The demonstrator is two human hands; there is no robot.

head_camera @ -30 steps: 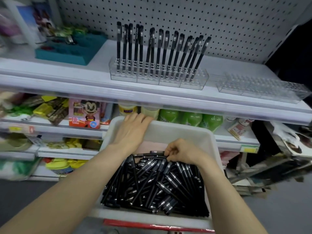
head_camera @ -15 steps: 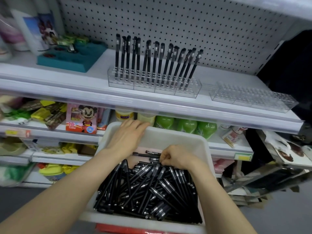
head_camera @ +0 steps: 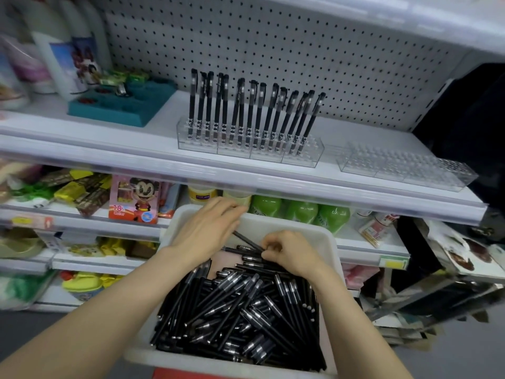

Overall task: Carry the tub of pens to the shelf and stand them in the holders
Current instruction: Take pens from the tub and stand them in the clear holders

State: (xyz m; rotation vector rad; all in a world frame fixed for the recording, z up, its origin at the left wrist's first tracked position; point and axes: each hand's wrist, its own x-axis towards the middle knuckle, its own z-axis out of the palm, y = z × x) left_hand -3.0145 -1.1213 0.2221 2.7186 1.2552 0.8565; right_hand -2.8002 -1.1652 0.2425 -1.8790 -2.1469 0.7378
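Observation:
A white plastic tub sits in front of me, filled with a heap of black pens. My left hand rests on the tub's far rim, fingers curled over it. My right hand is inside the tub, with its fingers pinched on a black pen whose end sticks up to the left. On the white shelf above, a clear holder has several black pens standing in it. A second clear holder to the right is empty.
A teal tray and white bottles stand at the shelf's left. A pegboard backs the shelf. Lower shelves hold green bottles, a pink cartoon box and snack packs. Loose printed sheets lie low at the right.
The view has tilted up and drawn closer to the shelf. My right hand has lifted one pen's end out of the heap. My left hand stays on the rim.

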